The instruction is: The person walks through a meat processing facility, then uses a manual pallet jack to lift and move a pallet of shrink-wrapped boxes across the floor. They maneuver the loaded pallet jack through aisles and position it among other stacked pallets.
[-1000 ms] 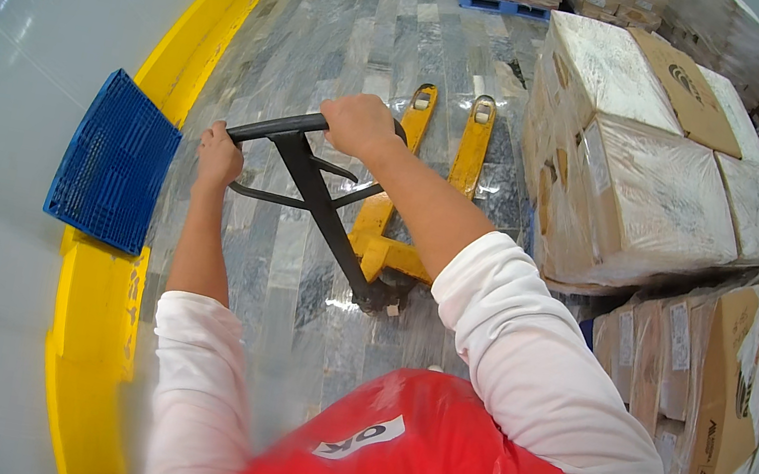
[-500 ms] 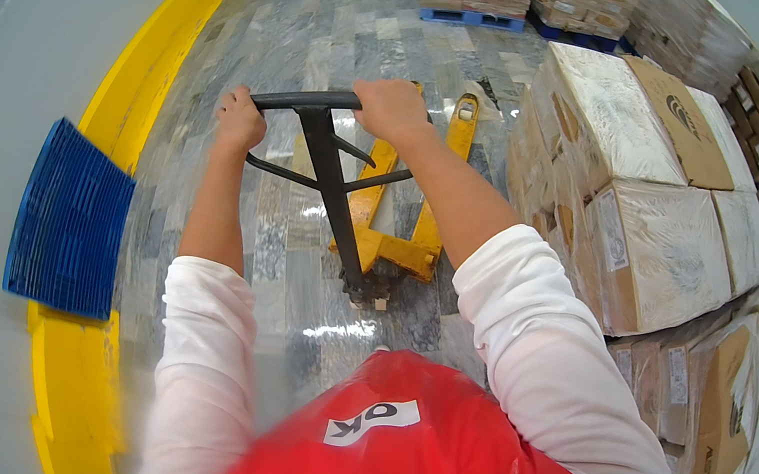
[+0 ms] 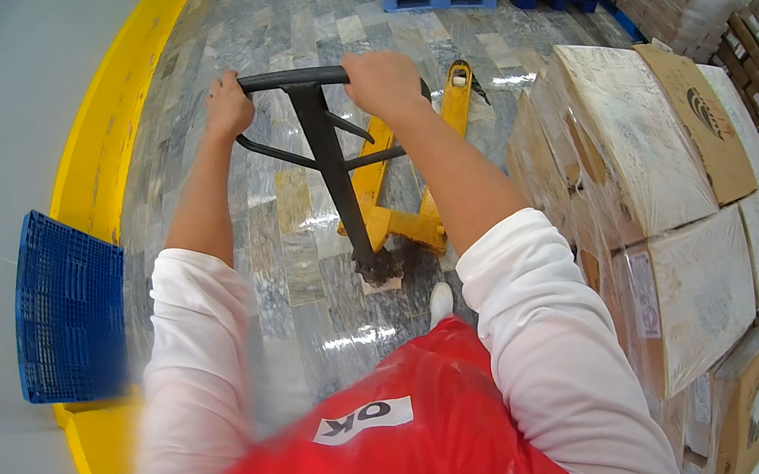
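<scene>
My left hand [image 3: 229, 103] is closed round the left end of the black loop handle [image 3: 288, 77] of a pallet jack. Farther right on the same bar, my right hand [image 3: 383, 82] grips it from above, its fingers partly hidden. From the handle a black shaft slopes down to the jack's yellow body. Two yellow forks [image 3: 454, 113] point away from me over the floor, and no load shows on them. A small lever juts out inside the handle loop. Both my arms are stretched forward over my red apron [image 3: 427, 428].
Wrapped stacks of cartons [image 3: 620, 137] stand close on the right. At the far end, more cartons sit on a blue pallet [image 3: 439, 4]. On the left, a blue plastic pallet [image 3: 68, 314] leans by the wall above a yellow kerb [image 3: 111, 119]. The tiled floor [image 3: 263, 34] looks shiny.
The view has shifted: the leaning blue pallet sits lower in view and the right-hand cartons look nearer. My white shoe now shows beside the jack. Both hands stay on the handle.
</scene>
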`<action>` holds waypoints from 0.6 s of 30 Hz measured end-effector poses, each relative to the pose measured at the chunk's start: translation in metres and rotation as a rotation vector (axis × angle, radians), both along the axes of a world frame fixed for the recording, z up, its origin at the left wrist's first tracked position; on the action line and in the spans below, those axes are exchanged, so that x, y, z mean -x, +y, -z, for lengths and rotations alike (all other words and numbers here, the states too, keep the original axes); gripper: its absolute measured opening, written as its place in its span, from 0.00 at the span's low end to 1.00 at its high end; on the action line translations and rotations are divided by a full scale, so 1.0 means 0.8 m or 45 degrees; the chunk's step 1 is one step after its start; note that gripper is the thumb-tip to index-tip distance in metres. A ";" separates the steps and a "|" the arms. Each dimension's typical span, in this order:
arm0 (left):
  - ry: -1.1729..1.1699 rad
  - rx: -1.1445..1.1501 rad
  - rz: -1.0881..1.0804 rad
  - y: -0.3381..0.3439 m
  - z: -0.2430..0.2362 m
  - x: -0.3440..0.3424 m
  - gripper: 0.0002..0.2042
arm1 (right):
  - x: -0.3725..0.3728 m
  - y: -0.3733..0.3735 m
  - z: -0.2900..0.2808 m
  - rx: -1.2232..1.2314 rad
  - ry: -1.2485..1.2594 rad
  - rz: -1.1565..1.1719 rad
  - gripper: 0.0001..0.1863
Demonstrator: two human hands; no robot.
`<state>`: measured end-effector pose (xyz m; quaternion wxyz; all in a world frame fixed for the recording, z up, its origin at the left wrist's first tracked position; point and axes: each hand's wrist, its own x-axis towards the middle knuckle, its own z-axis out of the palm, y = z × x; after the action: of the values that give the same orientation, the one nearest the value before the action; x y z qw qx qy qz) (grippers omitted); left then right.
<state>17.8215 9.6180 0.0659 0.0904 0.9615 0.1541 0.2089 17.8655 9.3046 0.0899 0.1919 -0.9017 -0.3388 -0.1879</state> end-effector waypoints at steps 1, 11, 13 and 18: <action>-0.001 0.011 -0.006 0.009 -0.008 -0.034 0.27 | -0.030 0.005 -0.004 -0.032 -0.021 -0.005 0.09; 0.047 -0.022 0.149 0.060 -0.007 -0.349 0.27 | -0.270 0.027 -0.006 -0.049 -0.020 0.118 0.08; 0.046 0.017 0.173 0.048 -0.003 -0.419 0.27 | -0.327 0.024 -0.005 -0.071 -0.044 0.135 0.07; -0.035 0.001 0.317 0.023 0.003 -0.585 0.27 | -0.466 0.005 -0.005 -0.037 -0.065 0.233 0.07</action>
<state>18.2894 9.6366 0.0633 0.1179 0.9702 0.0325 0.2094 18.2380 9.3084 0.0937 0.1783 -0.9209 -0.2569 -0.2327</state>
